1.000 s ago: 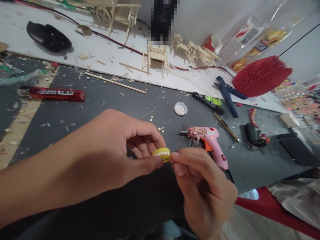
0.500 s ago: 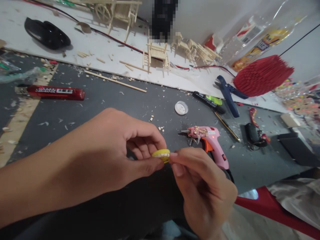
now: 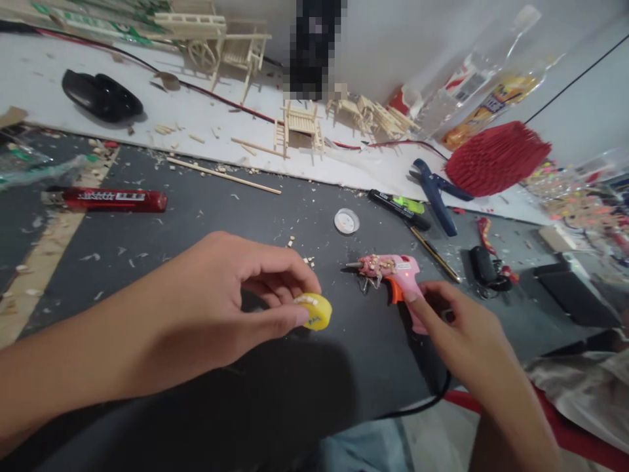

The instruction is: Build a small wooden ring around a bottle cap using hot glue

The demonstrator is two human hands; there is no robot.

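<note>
My left hand (image 3: 230, 301) pinches a small yellow cap (image 3: 314, 311) between thumb and fingers, just above the dark grey mat (image 3: 196, 223). Small pale wooden bits sit along the cap's top edge. My right hand (image 3: 457, 328) lies on the handle of the pink glue gun (image 3: 388, 272), which rests on the mat with its nozzle pointing left. The index finger is stretched toward the orange trigger; the other fingers are hidden behind the hand.
Small wooden stick models (image 3: 295, 121) stand on the white board behind the mat. A red tube (image 3: 111, 198), a round white lid (image 3: 346, 221), a black-green marker (image 3: 398, 205), blue pliers (image 3: 432, 193), a pencil (image 3: 435, 255) and a red folded-paper piece (image 3: 496, 157) lie around.
My right hand let go of the yellow cap and moved right onto the glue gun. My left hand keeps the cap, now tilted a little lower.
</note>
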